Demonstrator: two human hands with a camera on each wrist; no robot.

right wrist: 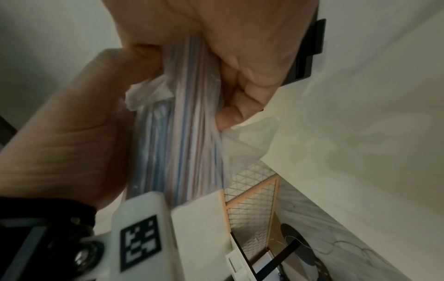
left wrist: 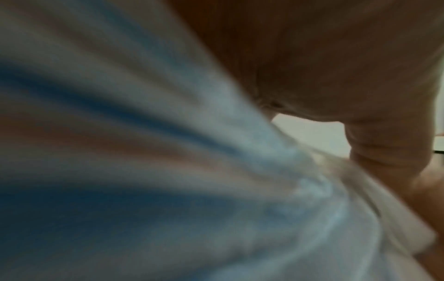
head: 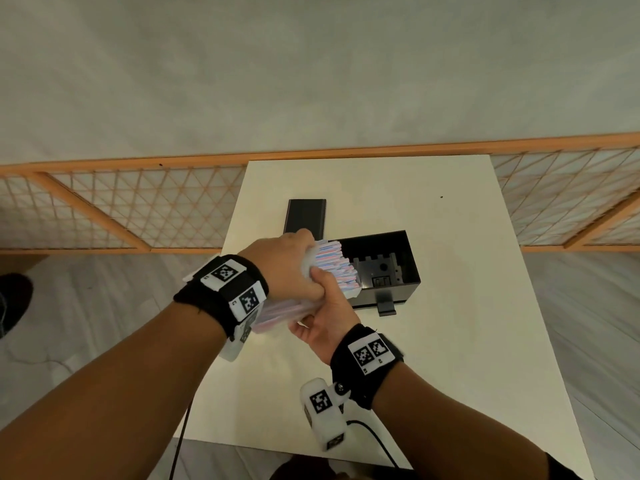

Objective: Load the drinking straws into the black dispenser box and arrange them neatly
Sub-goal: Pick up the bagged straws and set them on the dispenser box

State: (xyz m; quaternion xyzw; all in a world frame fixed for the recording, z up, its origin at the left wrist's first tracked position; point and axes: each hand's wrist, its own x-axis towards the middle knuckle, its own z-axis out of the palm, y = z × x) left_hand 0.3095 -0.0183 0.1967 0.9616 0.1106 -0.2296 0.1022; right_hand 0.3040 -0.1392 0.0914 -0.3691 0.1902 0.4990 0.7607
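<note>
Both hands clamp one fat bundle of straws (head: 334, 263), pink, blue and white striped, part-sheathed in a clear plastic bag (right wrist: 250, 133). The left hand (head: 287, 268) wraps it from above, the right hand (head: 323, 320) grips beneath. Their ends fan out at the open black dispenser box (head: 410, 261), its lid (head: 304, 216) at eleven o'clock on the table (head: 467, 341). No readable writing. The right wrist view alone shows the bag bunched under the fingers; the left wrist is all blur.

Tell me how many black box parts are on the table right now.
2: the open black dispenser box stands on the white table just beyond the hands, and its flat black lid lies behind it to the left. The hands hide the lid's near end.
</note>
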